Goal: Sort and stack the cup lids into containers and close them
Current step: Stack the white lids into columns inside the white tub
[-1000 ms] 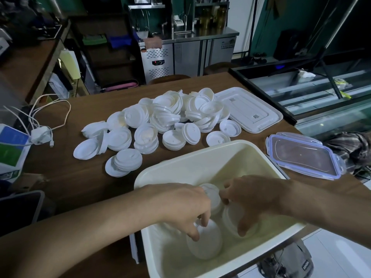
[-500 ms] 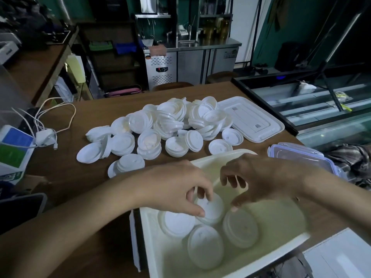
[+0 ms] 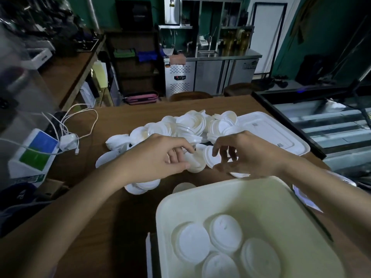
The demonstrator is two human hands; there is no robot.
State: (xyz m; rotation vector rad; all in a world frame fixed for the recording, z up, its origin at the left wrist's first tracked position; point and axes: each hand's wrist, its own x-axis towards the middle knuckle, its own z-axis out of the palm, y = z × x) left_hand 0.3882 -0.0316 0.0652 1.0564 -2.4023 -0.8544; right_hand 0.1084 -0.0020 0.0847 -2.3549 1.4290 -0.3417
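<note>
A pile of white cup lids lies on the wooden table beyond a cream plastic tub. Several lids lie flat side by side on the tub's floor. Both my hands are at the near edge of the pile. My left hand has thumb and fingers curled round a small stack of lids. My right hand curls its fingers over a lid standing on edge, thumb under it. Parts of the pile are hidden behind my hands.
The tub's large white cover lies at the back right. A clear container lid peeks out under my right forearm. A white charger with cables and a blue-green box sit at the left. A glass display case borders the right.
Both hands have left the tub and reached forward to the pile on the table. The lids set down in the tub stay there. The view has shifted toward the pile.
</note>
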